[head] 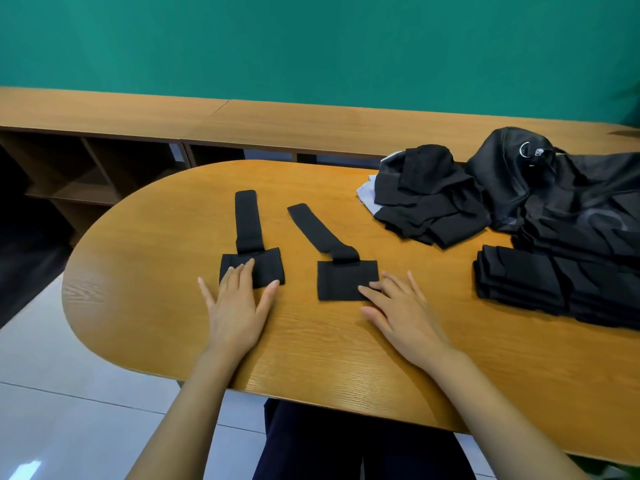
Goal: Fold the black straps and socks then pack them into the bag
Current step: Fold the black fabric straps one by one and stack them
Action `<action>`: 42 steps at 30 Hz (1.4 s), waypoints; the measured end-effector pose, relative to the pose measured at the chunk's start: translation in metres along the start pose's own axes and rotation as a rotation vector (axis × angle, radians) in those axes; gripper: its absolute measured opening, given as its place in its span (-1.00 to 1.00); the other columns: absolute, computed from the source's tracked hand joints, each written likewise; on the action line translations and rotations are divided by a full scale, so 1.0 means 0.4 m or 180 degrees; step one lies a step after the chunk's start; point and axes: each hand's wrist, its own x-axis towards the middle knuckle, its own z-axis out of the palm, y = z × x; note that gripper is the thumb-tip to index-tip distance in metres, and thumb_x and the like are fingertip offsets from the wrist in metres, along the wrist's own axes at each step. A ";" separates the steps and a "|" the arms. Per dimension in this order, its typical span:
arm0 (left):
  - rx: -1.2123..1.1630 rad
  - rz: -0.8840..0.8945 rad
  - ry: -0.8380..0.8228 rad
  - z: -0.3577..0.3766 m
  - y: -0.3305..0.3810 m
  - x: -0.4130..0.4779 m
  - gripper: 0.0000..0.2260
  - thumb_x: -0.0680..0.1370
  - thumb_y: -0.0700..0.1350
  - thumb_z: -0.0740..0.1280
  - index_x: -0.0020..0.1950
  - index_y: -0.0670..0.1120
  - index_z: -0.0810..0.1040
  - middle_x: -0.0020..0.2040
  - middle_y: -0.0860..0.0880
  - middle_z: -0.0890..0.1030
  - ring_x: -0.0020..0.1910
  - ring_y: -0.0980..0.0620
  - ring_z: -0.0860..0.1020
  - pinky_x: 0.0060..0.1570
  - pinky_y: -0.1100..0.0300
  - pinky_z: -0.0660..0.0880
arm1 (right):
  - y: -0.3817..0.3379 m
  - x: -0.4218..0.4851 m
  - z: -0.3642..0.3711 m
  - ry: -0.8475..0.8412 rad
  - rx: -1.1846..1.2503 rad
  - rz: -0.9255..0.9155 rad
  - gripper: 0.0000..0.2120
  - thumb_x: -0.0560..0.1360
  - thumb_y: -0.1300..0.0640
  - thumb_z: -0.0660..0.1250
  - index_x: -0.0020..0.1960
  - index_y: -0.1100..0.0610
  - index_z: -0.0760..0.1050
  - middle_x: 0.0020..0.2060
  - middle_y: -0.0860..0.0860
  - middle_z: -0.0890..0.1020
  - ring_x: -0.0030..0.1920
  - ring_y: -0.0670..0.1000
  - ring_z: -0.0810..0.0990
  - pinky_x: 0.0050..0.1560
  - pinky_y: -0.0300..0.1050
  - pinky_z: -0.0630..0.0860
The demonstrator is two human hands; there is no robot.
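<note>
Two black straps lie flat on the wooden table [311, 351], each a wide pad with a narrow tail pointing away from me. My left hand [235, 306] rests flat with straight fingers on the near edge of the left strap [247, 233]. Fingertips of my right hand [401, 313], also flat, touch the near right corner of the right strap [341, 278]. At the right side lie a heap of black socks [426, 199], a flat stack of folded black pieces [519, 278] and the black bag [554, 192], crumpled, with a metal ring on top.
A long wooden shelf unit [138, 116] runs behind the table under a green wall. A pale cloth [369, 194] peeks out from under the sock heap. White tiled floor shows at the left, below the table's rounded end.
</note>
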 end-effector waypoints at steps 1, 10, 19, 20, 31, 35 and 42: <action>-0.0059 0.0015 0.0014 0.000 0.007 -0.005 -0.26 0.54 0.41 -0.08 0.55 -0.05 0.19 0.52 -0.03 0.29 0.56 -0.01 0.08 0.46 -0.22 -0.32 | 0.012 -0.019 -0.004 0.0020 0.0021 0.0000 -0.15 0.46 -0.42 -0.42 0.47 -0.11 0.32 0.37 -0.17 0.41 0.52 -0.12 0.09 0.54 -0.03 -0.23; -0.0487 0.1297 -0.0667 0.021 0.202 -0.117 -0.36 0.48 0.32 0.26 0.51 0.16 0.24 0.55 0.19 0.13 0.54 0.22 -0.12 0.48 -0.11 -0.36 | 0.004 -0.094 0.003 0.0466 0.0813 0.0133 -0.37 0.55 -0.35 -0.16 0.34 -0.12 0.49 0.14 -0.24 0.51 0.42 -0.25 0.22 0.53 -0.13 -0.07; -0.0876 0.1118 0.0010 0.051 0.191 -0.130 -0.67 0.54 0.18 0.25 0.16 0.05 0.64 0.21 0.15 0.59 0.37 0.16 0.35 0.49 -0.02 -0.20 | -0.027 -0.088 0.027 0.0760 0.0901 0.0307 -0.41 0.46 -0.38 0.05 0.31 -0.10 0.51 0.21 -0.22 0.45 0.30 -0.21 0.27 0.31 -0.24 0.16; -0.0904 0.1135 0.0055 0.051 0.190 -0.130 -0.64 0.55 0.21 0.20 0.12 0.05 0.65 0.18 0.15 0.61 0.34 0.15 0.38 0.50 -0.05 -0.14 | -0.024 -0.088 0.027 0.0766 0.0912 0.0272 -0.40 0.44 -0.40 0.07 0.31 -0.11 0.51 0.22 -0.24 0.45 0.31 -0.23 0.24 0.31 -0.26 0.12; -0.1215 0.1058 -0.0055 0.046 0.188 -0.135 -0.62 0.54 0.25 0.12 0.01 0.09 0.66 0.03 0.23 0.60 0.23 0.22 0.37 0.47 -0.15 0.01 | -0.027 -0.093 0.029 0.1233 0.0933 0.0235 -0.67 0.43 -0.27 0.29 0.01 -0.10 0.67 -0.01 -0.30 0.54 0.14 -0.20 0.32 0.20 -0.11 0.24; -0.1234 0.1105 -0.0092 0.044 0.190 -0.137 -0.63 0.52 0.29 0.16 0.00 0.12 0.65 -0.02 0.28 0.59 0.25 0.22 0.38 0.47 -0.17 -0.01 | -0.029 -0.092 0.025 0.1210 0.0966 0.0190 -0.76 0.49 -0.19 0.26 -0.07 -0.11 0.65 -0.08 -0.31 0.56 0.09 -0.22 0.33 0.18 -0.13 0.21; -0.1224 0.1298 -0.0215 0.047 0.186 -0.136 -0.63 0.44 0.26 0.31 0.12 0.10 0.64 0.10 0.26 0.60 0.32 0.24 0.36 0.49 -0.18 -0.03 | -0.038 -0.095 0.016 0.1185 0.1048 0.0120 -0.70 0.52 -0.19 0.18 -0.07 -0.09 0.63 -0.19 -0.37 0.51 -0.03 -0.22 0.35 0.17 -0.09 0.24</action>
